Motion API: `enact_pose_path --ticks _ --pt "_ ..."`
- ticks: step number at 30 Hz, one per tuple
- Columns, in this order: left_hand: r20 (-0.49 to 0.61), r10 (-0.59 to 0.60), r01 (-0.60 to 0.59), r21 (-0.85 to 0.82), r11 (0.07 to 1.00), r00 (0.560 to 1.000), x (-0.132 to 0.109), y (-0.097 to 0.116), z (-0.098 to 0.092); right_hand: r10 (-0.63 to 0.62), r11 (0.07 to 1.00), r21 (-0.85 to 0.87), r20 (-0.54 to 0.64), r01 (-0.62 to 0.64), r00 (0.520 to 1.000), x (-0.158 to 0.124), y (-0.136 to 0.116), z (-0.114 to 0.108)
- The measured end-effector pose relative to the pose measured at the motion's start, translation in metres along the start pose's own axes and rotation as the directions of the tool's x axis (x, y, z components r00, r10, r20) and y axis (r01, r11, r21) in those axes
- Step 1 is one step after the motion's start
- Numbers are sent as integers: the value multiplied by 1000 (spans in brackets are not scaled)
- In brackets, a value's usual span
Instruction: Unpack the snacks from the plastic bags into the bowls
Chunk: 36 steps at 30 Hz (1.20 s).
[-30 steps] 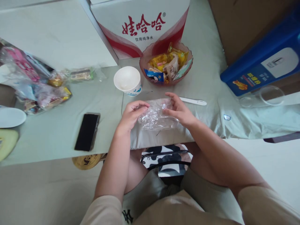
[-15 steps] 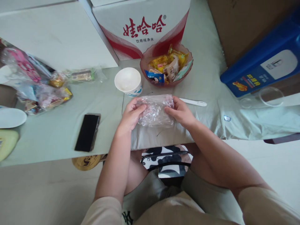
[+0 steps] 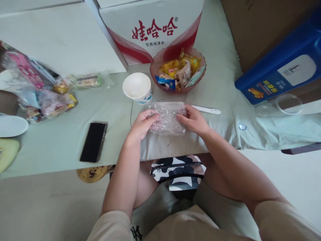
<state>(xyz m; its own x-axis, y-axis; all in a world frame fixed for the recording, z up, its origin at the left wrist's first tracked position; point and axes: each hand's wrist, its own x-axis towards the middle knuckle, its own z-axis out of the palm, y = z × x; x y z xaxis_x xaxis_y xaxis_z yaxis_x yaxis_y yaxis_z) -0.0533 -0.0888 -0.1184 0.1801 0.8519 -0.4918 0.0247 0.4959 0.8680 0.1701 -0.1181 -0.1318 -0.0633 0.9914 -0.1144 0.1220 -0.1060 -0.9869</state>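
A crumpled clear plastic bag is stretched between my two hands, low over the cloth near the table's front edge. My left hand grips its left end, thumb on top. The right end is pinched in my right hand. Just beyond the bag stands a white paper cup. Right of the cup, a pink glass bowl holds several wrapped snacks. A white plastic handle sticks out past my right hand; its other end is hidden.
A black phone lies at left, with bagged snacks behind it. The white and red carton stands behind the bowl. At right are a blue container and a clear plastic cup on its side.
My left hand has shifted slightly, and the bag's left part looks more bunched. My right hand has barely moved.
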Motion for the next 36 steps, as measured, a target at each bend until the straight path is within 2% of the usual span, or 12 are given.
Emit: enact_pose_path --ticks 2,5,9,14,17,20,25,30,33,36 --pt "13 -4 4 14 1000 1000 0 1 -1 -24 997 -69 -23 23 999 0 -2 -4" --pt "38 42 -42 4 999 998 -2 2 -3 -38 999 7 -71 39 997 -1 -3 -8" --pt "41 98 -96 -44 994 994 -5 3 -3 26 999 32 71 -28 997 -2 -4 -6" --pt "142 -24 21 18 1000 990 -9 4 -1 -10 1000 -8 130 11 991 -5 -7 -3" --pt "106 -14 13 4 1000 994 -7 3 -1 -12 1000 3 104 12 994 -5 -7 -2" --pt "62 55 -49 -99 994 997 -5 1 -1 -26 995 96 17 24 1000 -4 -5 -2" --pt "39 104 -92 -230 969 994 -4 4 -1 48 933 358 -29 -34 998 -2 -3 -1" --pt "12 164 -152 -307 940 986 -3 9 -3 30 844 534 29 -41 999 1 -1 -4" --pt "14 155 -144 -300 943 988 -1 9 -3 22 881 473 14 -26 1000 0 1 -2" --pt "-24 157 -158 -206 966 987 -1 8 -2 -7 938 347 -8 9 1000 -3 -1 -1"
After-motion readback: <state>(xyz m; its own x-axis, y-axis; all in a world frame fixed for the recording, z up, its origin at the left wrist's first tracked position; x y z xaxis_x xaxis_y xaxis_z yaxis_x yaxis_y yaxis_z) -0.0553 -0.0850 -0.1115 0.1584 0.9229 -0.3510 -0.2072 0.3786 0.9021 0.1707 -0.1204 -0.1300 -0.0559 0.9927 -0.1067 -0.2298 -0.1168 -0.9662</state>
